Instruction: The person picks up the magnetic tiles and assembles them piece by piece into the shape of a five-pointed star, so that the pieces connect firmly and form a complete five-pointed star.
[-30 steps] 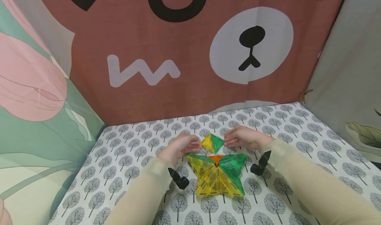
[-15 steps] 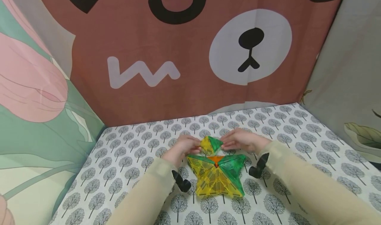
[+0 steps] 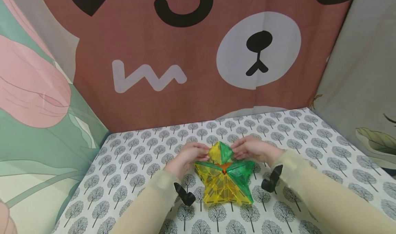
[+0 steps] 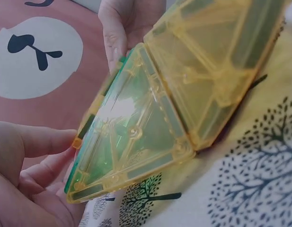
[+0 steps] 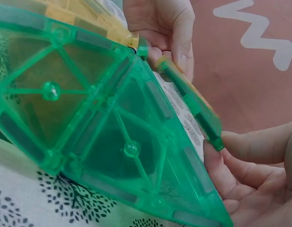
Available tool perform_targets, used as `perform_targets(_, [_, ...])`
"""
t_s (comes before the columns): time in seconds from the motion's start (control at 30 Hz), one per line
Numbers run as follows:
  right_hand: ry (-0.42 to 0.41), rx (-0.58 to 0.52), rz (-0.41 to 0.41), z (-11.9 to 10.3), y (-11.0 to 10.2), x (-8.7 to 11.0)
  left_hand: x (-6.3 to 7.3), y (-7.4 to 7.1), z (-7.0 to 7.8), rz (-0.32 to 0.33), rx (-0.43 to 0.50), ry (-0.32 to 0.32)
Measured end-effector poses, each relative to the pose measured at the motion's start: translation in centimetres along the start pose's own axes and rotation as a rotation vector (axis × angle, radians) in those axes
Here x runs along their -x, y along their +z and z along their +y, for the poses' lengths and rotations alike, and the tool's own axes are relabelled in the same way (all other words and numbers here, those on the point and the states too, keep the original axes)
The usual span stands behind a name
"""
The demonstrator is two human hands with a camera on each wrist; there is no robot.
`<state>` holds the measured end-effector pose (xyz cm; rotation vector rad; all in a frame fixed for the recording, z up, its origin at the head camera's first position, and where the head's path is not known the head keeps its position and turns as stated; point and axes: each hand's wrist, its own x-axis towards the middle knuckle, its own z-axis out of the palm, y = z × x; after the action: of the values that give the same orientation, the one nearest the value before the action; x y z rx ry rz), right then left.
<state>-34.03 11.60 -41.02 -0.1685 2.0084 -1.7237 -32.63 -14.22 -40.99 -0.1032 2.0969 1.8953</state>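
Observation:
My left hand (image 3: 192, 155) pinches the outer corner of a yellow triangular magnetic tile (image 3: 215, 152). A green triangular magnetic tile (image 3: 226, 153) meets it along one edge, and my right hand (image 3: 252, 149) pinches that tile's outer corner. This folded pair stands just behind a star-shaped build of translucent tiles (image 3: 227, 189), yellow on the left and front, green on the right, with orange near its top. In the left wrist view the build's yellow tiles (image 4: 202, 61) fill the middle, partly hiding the pair. From the right wrist the build's green tiles (image 5: 127, 146) loom large, the held green tile (image 5: 195, 111) seen edge-on.
A white cloth printed with grey trees (image 3: 133, 165) covers the table. Behind it hangs a brown curtain with a bear face (image 3: 148, 107). A floral curtain (image 3: 37, 151) lines the left side, and a grey leafy one (image 3: 368, 89) the right.
The joined pair tips down and left at first, then rises upright again, now slightly nearer the star-shaped build. Both hands keep hold of it; the build stays where it was.

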Motion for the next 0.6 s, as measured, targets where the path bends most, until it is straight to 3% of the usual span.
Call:
perform_targets(0.2, [0.013,0.016,0.013,0.53,0.09,0.28,0.05,-0.15,-0.39,0.000,-0.171,0.026])
perform_targets(0.4, [0.003,0.035,0.001,0.85,0.08,0.31,0.04,-0.05,-0.79,-0.003,-0.223,0.019])
perform_targets(0.6, [-0.013,0.077,-0.015,0.89,0.19,0.39,0.52,0.14,-0.49,-0.016,-0.191,-0.062])
